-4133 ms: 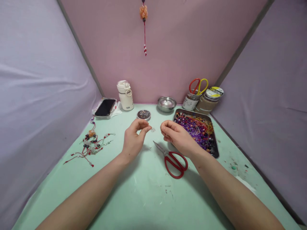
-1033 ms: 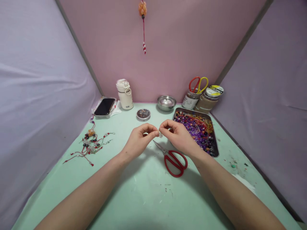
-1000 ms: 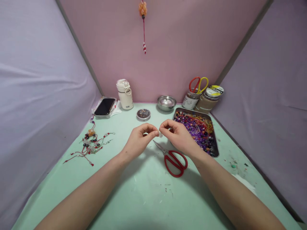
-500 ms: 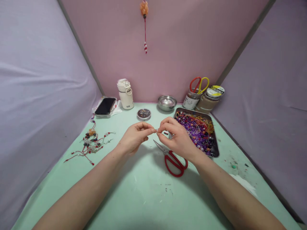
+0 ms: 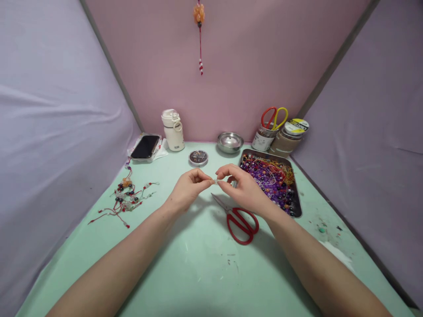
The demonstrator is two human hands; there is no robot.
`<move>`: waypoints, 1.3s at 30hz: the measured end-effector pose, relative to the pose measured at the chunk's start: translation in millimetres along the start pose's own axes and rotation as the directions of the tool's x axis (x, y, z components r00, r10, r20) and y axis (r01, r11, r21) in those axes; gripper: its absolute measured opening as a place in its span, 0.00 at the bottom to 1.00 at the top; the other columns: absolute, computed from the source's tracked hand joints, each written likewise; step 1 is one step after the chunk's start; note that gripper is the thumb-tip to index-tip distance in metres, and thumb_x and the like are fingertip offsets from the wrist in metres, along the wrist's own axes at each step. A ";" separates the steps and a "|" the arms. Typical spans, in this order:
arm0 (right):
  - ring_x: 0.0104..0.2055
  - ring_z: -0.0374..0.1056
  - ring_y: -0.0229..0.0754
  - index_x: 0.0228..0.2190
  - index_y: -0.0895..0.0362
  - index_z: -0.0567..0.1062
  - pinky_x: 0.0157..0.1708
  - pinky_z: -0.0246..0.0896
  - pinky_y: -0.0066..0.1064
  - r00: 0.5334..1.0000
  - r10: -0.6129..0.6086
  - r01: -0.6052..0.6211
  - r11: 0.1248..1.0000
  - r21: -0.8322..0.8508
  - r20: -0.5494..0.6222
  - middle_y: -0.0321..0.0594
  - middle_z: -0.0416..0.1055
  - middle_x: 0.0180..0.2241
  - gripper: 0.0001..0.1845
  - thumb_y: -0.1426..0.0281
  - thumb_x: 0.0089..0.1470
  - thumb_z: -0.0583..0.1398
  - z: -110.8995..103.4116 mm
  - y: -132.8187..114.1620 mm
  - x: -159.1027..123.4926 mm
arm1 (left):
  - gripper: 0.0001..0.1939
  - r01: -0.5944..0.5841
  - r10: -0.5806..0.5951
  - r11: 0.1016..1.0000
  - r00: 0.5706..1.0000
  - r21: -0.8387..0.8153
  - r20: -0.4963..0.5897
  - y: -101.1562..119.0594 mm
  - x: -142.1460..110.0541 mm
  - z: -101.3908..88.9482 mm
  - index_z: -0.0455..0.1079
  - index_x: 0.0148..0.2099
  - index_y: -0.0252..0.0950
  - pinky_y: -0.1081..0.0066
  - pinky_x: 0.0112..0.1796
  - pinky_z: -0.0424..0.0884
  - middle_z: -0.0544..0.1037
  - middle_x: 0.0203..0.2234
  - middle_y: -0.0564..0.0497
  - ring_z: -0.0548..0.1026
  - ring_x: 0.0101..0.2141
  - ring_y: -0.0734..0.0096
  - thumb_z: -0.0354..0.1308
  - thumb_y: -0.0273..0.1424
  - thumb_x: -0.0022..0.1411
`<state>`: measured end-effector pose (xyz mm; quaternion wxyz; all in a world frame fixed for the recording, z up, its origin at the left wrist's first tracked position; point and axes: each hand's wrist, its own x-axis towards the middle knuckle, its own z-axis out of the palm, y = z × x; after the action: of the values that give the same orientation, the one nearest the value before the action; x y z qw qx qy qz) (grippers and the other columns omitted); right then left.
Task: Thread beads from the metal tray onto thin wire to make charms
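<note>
A tiny cluster of clear beads [image 5: 216,181] sits between my two hands, above the table's middle. My left hand [image 5: 187,188] is closed in a pinch, thumb and index fingertip on the cluster's left side. From the other side my right hand [image 5: 244,189] has its thumb tip at the beads, its index finger curled just above them. Any thread through the beads is too fine to make out. Red-handled scissors [image 5: 243,225] lie below my right hand, their points toward the beads. To the right, a metal tray [image 5: 299,207] holds purple, black and orange beads and loose threads.
Beaded red-cord strings [image 5: 127,198] lie at left. Along the back are a phone [image 5: 145,146], a cream bottle [image 5: 173,132], a round clear case [image 5: 198,157], a steel bowl [image 5: 230,143], a jar with scissors [image 5: 263,140] and a brown jar [image 5: 286,141]. A beaded pendant [image 5: 199,15] hangs behind.
My right hand's fingers have shifted around the beads, its index fingertip now a little apart from the thumb. The clear cluster shows more plainly. My left hand stays almost in place.
</note>
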<state>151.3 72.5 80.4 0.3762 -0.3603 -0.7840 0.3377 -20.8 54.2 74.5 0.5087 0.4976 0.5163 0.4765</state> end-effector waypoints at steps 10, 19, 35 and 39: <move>0.31 0.66 0.36 0.30 0.57 0.72 0.34 0.64 0.32 0.967 0.228 -0.249 0.933 0.259 0.110 0.37 0.70 0.30 0.04 0.71 0.53 0.57 3.0 2.0 3.9 | 0.12 -0.208 0.207 0.974 0.978 0.093 0.013 -4.8 -2.5 4.6 0.59 0.38 0.38 0.70 0.37 0.66 0.74 0.27 0.55 0.73 0.31 0.74 0.59 0.29 0.53; 0.31 0.69 0.36 0.31 0.56 0.69 0.36 0.67 0.33 0.947 0.304 -0.320 0.848 0.423 0.108 0.36 0.70 0.30 0.05 0.70 0.50 0.60 6.7 1.5 2.7 | 0.12 -0.364 0.383 0.915 0.919 0.173 -0.091 -12.0 -5.9 8.1 0.57 0.39 0.40 0.67 0.40 0.69 0.75 0.31 0.54 0.75 0.33 0.72 0.58 0.29 0.56; 0.22 0.54 0.32 0.28 0.58 0.75 0.23 0.49 0.28 0.915 0.355 -0.404 0.802 0.439 0.194 0.32 0.63 0.21 0.07 0.66 0.48 0.61 5.8 8.5 3.8 | 0.07 -0.468 0.486 0.861 0.873 0.202 -0.049 -20.9 -7.1 7.9 0.61 0.38 0.39 0.67 0.38 0.73 0.72 0.33 0.54 0.74 0.31 0.74 0.57 0.29 0.59; 0.22 0.53 0.32 0.26 0.57 0.75 0.23 0.48 0.28 0.895 0.376 -0.445 0.731 0.517 0.239 0.34 0.65 0.22 0.06 0.67 0.45 0.63 7.3 9.3 4.0 | 0.07 -0.494 0.509 0.848 0.860 0.192 -0.038 -22.8 -6.5 7.3 0.61 0.39 0.38 0.67 0.39 0.74 0.71 0.33 0.53 0.74 0.33 0.74 0.57 0.28 0.59</move>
<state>146.3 78.7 70.8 0.3338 -0.3778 -0.5716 0.6473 -14.3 46.5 51.9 0.2975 0.6366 0.4304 0.5666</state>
